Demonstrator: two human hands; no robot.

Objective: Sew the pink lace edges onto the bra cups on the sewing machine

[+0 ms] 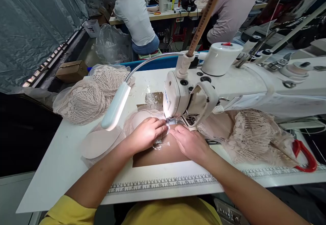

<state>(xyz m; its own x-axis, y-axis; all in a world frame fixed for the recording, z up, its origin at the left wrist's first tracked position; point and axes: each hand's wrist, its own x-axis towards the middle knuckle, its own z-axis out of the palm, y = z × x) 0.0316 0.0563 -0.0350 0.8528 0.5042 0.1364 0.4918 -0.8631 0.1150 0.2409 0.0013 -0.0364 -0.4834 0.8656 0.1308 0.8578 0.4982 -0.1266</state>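
My left hand (147, 134) lies on a piece of pale lace fabric (160, 140), its fingers curled and pressing the lace down just left of the needle. To the right of the needle my right hand (189, 143) rests flat, fingertips on the same lace. Both hands sit under the head of the white sewing machine (193, 96), over a tan patch (158, 155) on the table. A padded cup (139, 118) lies behind my left hand.
A gooseneck lamp (115, 106) hangs over the table's left. Heaps of lace pieces lie at the left (89, 92) and right (254, 133). Red-handled scissors (305, 155) sit far right. A ruler strip (163, 184) runs along the front edge. Two people sit at machines behind.
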